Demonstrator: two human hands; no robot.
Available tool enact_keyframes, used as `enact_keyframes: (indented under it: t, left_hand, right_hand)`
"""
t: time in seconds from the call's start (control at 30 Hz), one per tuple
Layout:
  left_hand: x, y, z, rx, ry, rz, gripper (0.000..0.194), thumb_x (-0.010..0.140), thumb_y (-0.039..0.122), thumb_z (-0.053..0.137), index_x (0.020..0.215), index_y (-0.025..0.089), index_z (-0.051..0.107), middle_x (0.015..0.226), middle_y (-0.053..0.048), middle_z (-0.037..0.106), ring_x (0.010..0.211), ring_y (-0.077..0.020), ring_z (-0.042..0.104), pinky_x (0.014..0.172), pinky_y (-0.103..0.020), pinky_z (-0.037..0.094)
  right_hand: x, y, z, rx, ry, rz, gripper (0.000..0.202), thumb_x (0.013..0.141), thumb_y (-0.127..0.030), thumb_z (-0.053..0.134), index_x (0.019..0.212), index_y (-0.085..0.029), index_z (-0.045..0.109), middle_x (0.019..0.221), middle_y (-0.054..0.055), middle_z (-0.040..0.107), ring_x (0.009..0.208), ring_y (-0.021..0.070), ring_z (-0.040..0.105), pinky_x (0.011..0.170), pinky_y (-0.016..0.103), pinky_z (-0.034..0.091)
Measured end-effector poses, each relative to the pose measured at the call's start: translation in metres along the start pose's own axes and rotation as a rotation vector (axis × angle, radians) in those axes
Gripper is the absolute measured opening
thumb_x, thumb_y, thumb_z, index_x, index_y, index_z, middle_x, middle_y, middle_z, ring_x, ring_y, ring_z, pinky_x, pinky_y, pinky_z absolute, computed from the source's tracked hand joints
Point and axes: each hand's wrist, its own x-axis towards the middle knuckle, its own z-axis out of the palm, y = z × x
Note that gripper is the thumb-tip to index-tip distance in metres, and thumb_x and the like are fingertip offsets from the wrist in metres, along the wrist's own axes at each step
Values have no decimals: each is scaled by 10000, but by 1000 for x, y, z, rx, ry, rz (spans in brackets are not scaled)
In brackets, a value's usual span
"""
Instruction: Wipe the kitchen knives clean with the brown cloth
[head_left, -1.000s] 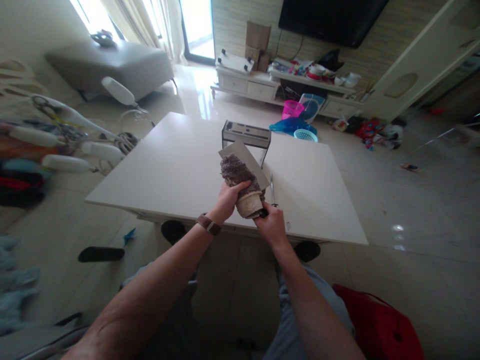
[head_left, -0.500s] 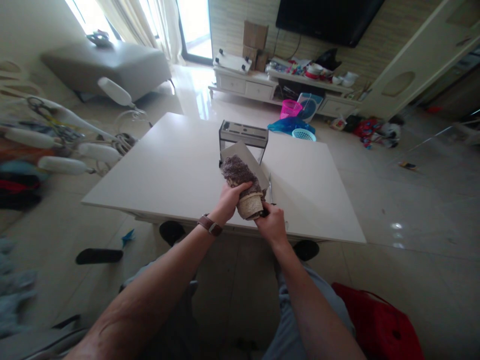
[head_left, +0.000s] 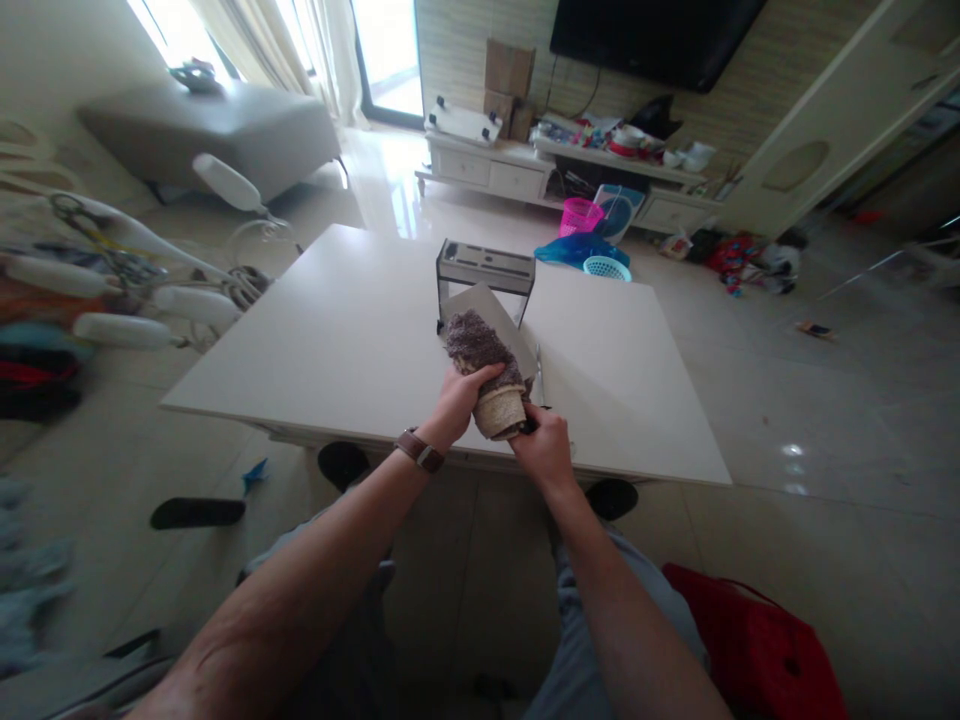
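Item under inspection: a fuzzy brown bundle (head_left: 480, 341) with a beige section (head_left: 500, 410) at its near end. It sits tilted by the near edge of the tabletop (head_left: 337, 330), far end leaning left. My left grip (head_left: 456, 398) grasps its left side, thumb laid across the top; the fuzzy part extends beyond the thumb, while the beige section lies between my two grips. My right grip (head_left: 546, 445) is at the near right corner; being partly hidden, I cannot tell what it clasps. Beyond the bundle, a flat grey panel (head_left: 484, 297) slants before a black-framed case (head_left: 487, 260). A slim metallic tool (head_left: 539, 368) is just right of the bundle.
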Motion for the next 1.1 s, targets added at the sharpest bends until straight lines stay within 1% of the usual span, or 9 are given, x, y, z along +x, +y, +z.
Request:
enact_keyframes:
  t: [0.17, 0.37, 0.63, 0.8, 0.93, 1.1]
  left_hand:
    - [0, 0, -1, 16, -4, 6, 581, 612, 260, 903, 1155, 138, 738, 1134, -129, 780, 1029, -292, 745, 994, -455, 586]
    - [-1, 0, -1, 21, 4, 13, 535, 609, 257, 900, 1106, 134, 746, 1133, -127, 780, 1003, -284, 747, 975, -443, 593]
    - [-2, 2, 1, 9, 1, 8, 547, 602, 258, 900, 1113, 135, 746, 1116, -131, 784, 1003, -293, 752, 963, -445, 597]
    - [-2, 1, 1, 16, 4, 6, 537, 602, 269, 904, 1097, 130, 750, 1136, -140, 780, 1021, -301, 749, 973, -456, 593]
    - [-3, -4, 1, 61, -8, 17, 514, 604, 292, 909, 1066, 130, 752, 1163, -146, 774, 1033, -300, 744, 992, -458, 580]
    - [-9, -4, 3, 97, -12, 35, 504, 587, 273, 907, 1044, 122, 757, 1125, -145, 781, 1013, -296, 741, 969, -446, 584]
  right_hand:
    - [0, -1, 0, -17, 1, 6, 254, 751, -217, 666, 944, -175, 826, 827, 88, 807, 730, 238, 721, 661, 267, 487]
    - [-1, 0, 0, -28, -5, 15, 228, 761, -239, 660, 905, -157, 818, 781, 82, 790, 715, 216, 697, 638, 260, 454]
    - [0, -1, 0, -13, -12, 29, 219, 752, -236, 665, 898, -166, 813, 799, 78, 797, 733, 227, 700, 652, 264, 476]
    - [0, 0, 1, -10, -10, 24, 245, 749, -226, 657, 926, -164, 815, 820, 78, 802, 725, 222, 701, 656, 263, 477]
    - [-1, 2, 1, -25, -4, 20, 222, 748, -234, 651, 888, -160, 806, 804, 93, 795, 686, 218, 683, 638, 266, 456]
    - [-2, 5, -2, -95, -10, 10, 192, 740, -204, 626, 838, -159, 785, 762, 95, 780, 682, 224, 678, 615, 268, 422]
